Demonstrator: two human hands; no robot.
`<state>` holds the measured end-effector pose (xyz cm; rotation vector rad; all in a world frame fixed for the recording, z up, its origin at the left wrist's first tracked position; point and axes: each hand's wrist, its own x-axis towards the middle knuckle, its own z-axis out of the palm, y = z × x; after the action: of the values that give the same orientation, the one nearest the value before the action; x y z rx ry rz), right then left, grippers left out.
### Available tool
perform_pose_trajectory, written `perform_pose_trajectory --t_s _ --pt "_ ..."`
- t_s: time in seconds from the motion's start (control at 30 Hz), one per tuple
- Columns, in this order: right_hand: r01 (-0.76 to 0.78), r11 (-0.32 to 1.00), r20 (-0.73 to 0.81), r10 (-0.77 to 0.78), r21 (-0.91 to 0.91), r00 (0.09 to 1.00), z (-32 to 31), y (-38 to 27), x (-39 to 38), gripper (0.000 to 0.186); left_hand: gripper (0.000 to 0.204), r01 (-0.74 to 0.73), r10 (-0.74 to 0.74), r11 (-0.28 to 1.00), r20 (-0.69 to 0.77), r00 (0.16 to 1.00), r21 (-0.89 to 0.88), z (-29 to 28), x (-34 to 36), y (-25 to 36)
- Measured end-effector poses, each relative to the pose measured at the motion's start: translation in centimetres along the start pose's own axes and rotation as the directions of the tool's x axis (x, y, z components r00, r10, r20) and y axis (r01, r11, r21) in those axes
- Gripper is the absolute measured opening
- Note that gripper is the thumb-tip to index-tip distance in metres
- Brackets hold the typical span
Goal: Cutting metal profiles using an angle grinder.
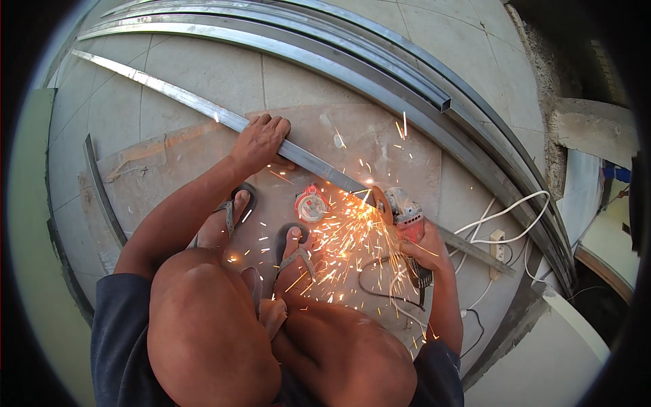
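Observation:
My left hand is closed round a long square metal tube, which slants from the far left down to the middle right. In my right hand is a red and silver angle grinder, gripped by its body. Its cutting disc touches the tube, and a thick spray of sparks flies down toward my feet. A red and white tape measure lies on the floor between the tube and my sandalled feet, close to the sparks.
Several long metal tubes lie across the far side and curve down the right. White cables and a power strip are at the right. A shorter metal bar rests at the left. Cardboard sheeting covers part of the tiled floor.

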<state>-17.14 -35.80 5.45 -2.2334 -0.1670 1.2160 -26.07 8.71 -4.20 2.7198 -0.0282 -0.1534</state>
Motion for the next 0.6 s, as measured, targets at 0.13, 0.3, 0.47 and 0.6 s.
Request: perform_pose_trajectory --t_s 0.13,0.3,0.47,0.6 --pt "-0.059 0.998 0.018 0.060 -0.006 0.998 -0.4 -0.6 -0.2 0.067 0.076 0.011 -0.011 1.000 0.016 1.000 0.003 -0.2 0.2 0.5" --pt "-0.012 1.000 -0.002 0.012 0.000 1.000 -0.3 -0.5 -0.1 0.068 0.075 -0.025 0.028 0.998 -0.041 0.999 0.052 0.3 -0.3 -0.6" --pt "-0.006 1.000 -0.010 0.006 -0.005 1.000 -0.1 -0.9 0.0 0.071 0.076 -0.032 0.032 0.999 -0.059 0.998 -0.008 -0.2 0.1 0.4" --pt "-0.039 0.999 -0.007 0.039 -0.001 0.999 -0.1 -1.5 -0.1 0.072 0.076 0.010 -0.011 0.999 0.020 1.000 0.052 -0.6 0.0 0.5"
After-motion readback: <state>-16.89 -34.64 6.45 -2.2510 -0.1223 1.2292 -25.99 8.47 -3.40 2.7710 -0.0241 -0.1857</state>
